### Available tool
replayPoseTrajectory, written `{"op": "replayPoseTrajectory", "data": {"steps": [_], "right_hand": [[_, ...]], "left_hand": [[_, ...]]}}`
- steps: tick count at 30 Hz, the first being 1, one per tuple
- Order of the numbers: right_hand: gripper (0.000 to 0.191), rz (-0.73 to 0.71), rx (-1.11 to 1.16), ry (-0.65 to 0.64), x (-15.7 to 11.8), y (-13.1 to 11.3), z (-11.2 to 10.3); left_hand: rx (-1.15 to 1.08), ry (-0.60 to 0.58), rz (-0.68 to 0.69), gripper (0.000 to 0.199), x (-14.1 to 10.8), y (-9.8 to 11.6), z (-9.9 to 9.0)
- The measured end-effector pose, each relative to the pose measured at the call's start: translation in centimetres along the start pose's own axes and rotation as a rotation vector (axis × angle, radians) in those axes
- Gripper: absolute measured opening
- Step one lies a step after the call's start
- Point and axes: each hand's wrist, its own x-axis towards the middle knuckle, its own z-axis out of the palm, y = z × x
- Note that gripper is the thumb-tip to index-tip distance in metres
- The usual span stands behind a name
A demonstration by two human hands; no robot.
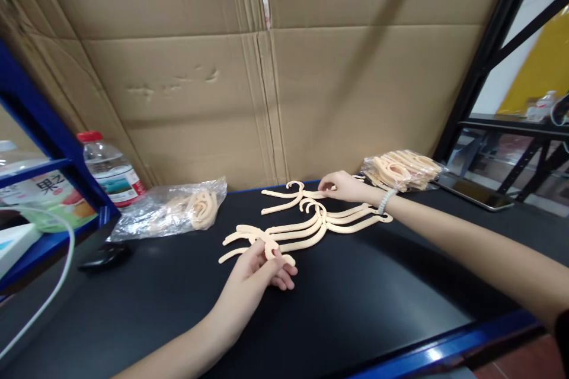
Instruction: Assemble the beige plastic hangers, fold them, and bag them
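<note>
My left hand (pixel 262 269) is closed around a folded cream plastic clothes hanger (pixel 267 243), thumb and fingers gripping it near the hook. Farther back, my right hand (pixel 340 185) pinches one arm of an unfolded cream hanger (pixel 284 195) that lies on the black table; my fingers partly hide that arm. Between the two hands, several more unfolded hangers (pixel 306 231) lie close together on the table, their hooks side by side. My right wrist passes over their right ends.
A clear bag of hangers (pixel 186 213) lies at left, another bag (pixel 400 169) at right beside a phone (pixel 475 191). A black mouse (pixel 104 256), a red-capped bottle (pixel 111 169) and a white cable (pixel 66 272) are at left. Cardboard (pixel 178 89) walls the black table's (pixel 364 308) back.
</note>
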Motion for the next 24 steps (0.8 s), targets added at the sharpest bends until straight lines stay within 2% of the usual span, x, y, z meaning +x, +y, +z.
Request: {"op": "replayPoseTrajectory", "data": {"steps": [3, 6, 9, 12, 18, 21, 24], "right_hand": [[0.010, -0.002, -0.069, -0.027, -0.1, 1.1, 1.2], [0.009, 0.001, -0.100, -0.018, 0.0, 0.9, 1.9], [0.012, 0.002, -0.098, 0.022, 0.1, 0.3, 1.1], [0.016, 0.008, -0.081, 0.089, -0.4, -0.7, -0.6], [0.019, -0.106, 0.026, 0.179, -4.5, -2.8, -3.3], [0.021, -0.171, 0.001, 0.186, -6.9, -3.7, -3.2], [0.015, -0.188, 0.003, 0.229, -8.6, -4.5, -2.2]], "left_hand": [[0.014, -0.017, 0.035, 0.020, 0.2, -0.3, -0.2], [0.041, -0.025, 0.074, 0.014, 0.1, -0.4, -0.2], [0.028, -0.019, 0.081, 0.009, -0.1, -0.2, -0.1], [0.001, 0.013, 0.064, 0.011, -0.3, 0.0, -0.1], [-0.063, 0.044, 0.081, 0.021, -0.4, 0.3, -0.8], [-0.085, 0.089, 0.098, 0.020, -0.4, 0.6, -1.3], [-0.127, 0.134, 0.134, 0.020, -0.2, 1.0, -1.6]]}}
